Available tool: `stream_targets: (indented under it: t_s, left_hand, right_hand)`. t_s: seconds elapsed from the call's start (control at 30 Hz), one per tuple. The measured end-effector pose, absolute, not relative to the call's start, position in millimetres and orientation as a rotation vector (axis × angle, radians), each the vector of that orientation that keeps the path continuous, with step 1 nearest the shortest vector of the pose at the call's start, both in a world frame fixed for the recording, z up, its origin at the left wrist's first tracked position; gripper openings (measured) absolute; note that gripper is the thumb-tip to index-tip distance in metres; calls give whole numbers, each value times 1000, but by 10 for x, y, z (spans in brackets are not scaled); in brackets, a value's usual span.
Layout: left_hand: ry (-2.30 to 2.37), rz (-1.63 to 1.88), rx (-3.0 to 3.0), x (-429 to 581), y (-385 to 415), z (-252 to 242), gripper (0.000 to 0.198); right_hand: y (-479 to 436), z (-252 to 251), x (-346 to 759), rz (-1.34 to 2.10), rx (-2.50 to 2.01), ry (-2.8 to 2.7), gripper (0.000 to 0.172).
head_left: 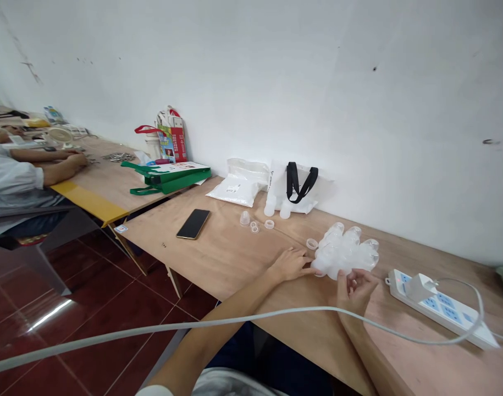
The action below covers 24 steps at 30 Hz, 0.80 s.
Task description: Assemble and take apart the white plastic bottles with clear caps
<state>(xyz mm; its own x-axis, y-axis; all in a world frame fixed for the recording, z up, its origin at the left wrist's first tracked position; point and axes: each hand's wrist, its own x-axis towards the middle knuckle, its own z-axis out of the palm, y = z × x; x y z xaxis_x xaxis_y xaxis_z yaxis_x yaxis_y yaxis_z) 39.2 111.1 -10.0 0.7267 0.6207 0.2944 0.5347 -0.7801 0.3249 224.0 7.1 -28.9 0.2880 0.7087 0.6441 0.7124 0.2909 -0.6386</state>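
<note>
A tight cluster of small translucent white bottles with clear domed caps (346,250) stands on the wooden table. My left hand (290,265) lies palm down at the cluster's left side, fingers spread, with its fingertips by the nearest bottle. At the front of the cluster is my right hand (355,289), its thumb apart from loosely bent fingers and no object visible between them. A clear ring (311,243) lies just beyond my left hand. Farther left are a clear cap (244,218), another ring (269,224) and small round pieces (254,226).
A white cable (235,320) crosses in front of my arms to a power strip (443,308) at right. A phone (193,224), white plastic bag (238,187) and black-handled bag (294,187) lie on the table. Another person's hands (72,162) rest at the left table.
</note>
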Motion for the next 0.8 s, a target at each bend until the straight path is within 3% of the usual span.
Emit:
stream_targets:
  t_s: [0.1,0.17,0.4,0.7,0.8]
  left_hand:
    - [947,554,2718,413,1111,-92,55]
    - [928,564,2706,395,1126,-84,52]
    - [782,672,2458,201,1258,-70,32]
    - [1202,641,2728,419,1315,-86,51]
    - [1220,628,2746,493,1372,-90,47]
  right_hand:
    - [52,-315,2130,-58,-1302,-1492,13]
    - [61,-314,2036,-138,-1143,-1654,8]
    - [110,-249,1839,-256,-870,-2206,25]
    - [322,-207,1565,-371,-804,-2263,30]
    - [389,-166,1427,-378,-783,-2298,31]
